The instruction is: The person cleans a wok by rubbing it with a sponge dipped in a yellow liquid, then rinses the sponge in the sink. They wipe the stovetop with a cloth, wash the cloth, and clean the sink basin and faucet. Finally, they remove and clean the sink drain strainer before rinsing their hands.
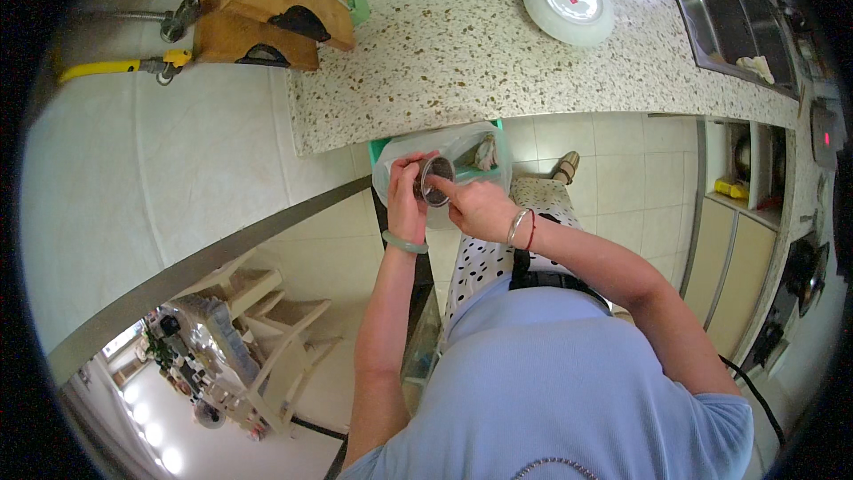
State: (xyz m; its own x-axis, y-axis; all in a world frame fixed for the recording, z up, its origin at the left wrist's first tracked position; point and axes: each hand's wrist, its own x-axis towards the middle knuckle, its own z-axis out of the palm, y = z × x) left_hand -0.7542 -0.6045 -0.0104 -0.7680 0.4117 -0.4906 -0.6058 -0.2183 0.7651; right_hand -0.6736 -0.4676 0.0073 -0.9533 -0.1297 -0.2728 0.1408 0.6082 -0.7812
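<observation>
My left hand [407, 200] is closed around the side of a small round cup [439, 167] with a clear, shiny rim and a dark inside. The cup's mouth is tilted up and to the right. My right hand [482, 211] comes in from the right, its index finger reaching over the rim into the cup. Its other fingers are curled in, and whether they hold anything is hidden. Just beneath and behind both hands is a green bin [379, 144] lined with a translucent plastic bag [418, 141]. A crumpled pale scrap [486, 153] lies inside it.
A speckled stone counter [426, 63] runs above the bin, with an upturned white plate [569, 5] on it. Wooden cutting boards [275, 0] stand at the upper left. A sink [711, 9] is at the upper right, and cabinets [733, 249] stand below.
</observation>
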